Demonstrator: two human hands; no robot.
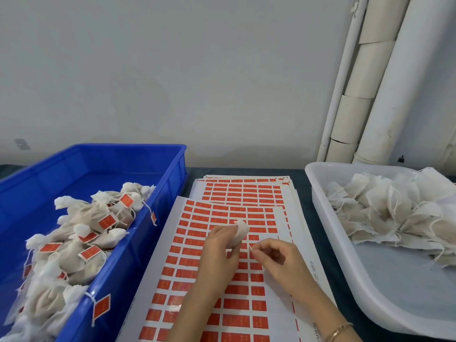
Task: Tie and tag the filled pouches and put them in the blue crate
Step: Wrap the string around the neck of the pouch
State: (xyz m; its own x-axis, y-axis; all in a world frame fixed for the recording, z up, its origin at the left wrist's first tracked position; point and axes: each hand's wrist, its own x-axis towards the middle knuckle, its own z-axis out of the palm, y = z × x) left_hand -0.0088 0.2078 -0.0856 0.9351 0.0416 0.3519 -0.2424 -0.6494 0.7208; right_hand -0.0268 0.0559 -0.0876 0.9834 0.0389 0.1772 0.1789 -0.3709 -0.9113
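My left hand (218, 245) grips a filled white pouch (240, 233) over the sheets of red tag stickers (204, 272) in the middle of the table. My right hand (274, 257) pinches the pouch's string end (251, 247) between thumb and fingertips, just right of the pouch. The blue crate (158, 218) at the left holds several tied pouches with red tags (98, 225). One tag on a string (101, 306) hangs over the crate's near wall. A white tub (345, 255) at the right holds several untied filled pouches (385, 213).
More sticker sheets (244, 191) are stacked behind the front sheet. White pipes (365, 82) run up the wall at the back right. A gold bracelet (338, 332) sits on my right wrist. The dark table edge (303, 188) shows between the sheets and the tub.
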